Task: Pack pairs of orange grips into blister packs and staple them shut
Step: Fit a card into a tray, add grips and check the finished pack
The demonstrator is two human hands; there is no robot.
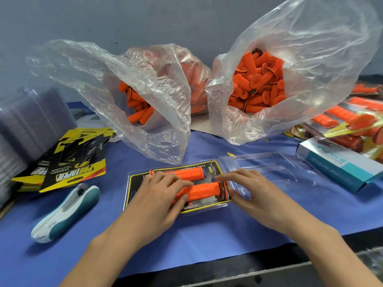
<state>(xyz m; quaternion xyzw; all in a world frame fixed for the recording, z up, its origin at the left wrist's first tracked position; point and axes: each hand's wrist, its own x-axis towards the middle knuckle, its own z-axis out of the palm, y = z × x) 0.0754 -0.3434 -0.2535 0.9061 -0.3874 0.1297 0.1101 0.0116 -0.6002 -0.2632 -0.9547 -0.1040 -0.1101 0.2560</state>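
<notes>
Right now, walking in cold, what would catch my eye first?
Two clear plastic bags heaped with orange grips dominate the back of the blue table: the left bag and the gaping right bag. In front, the left hand holds the lower grip of a pair lying in an open blister pack, while the right hand rests at its right end. A teal-and-white stapler lies to the left.

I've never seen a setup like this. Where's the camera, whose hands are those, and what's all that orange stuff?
No machine here: a person wears a camera on the head, looking down at their own hands. The left hand holds the near orange grip in an open blister pack, beside a second grip. The right hand rests its fingers on the pack's right edge. On the blue table lie a stapler, printed cards and two bags of loose grips.
</notes>
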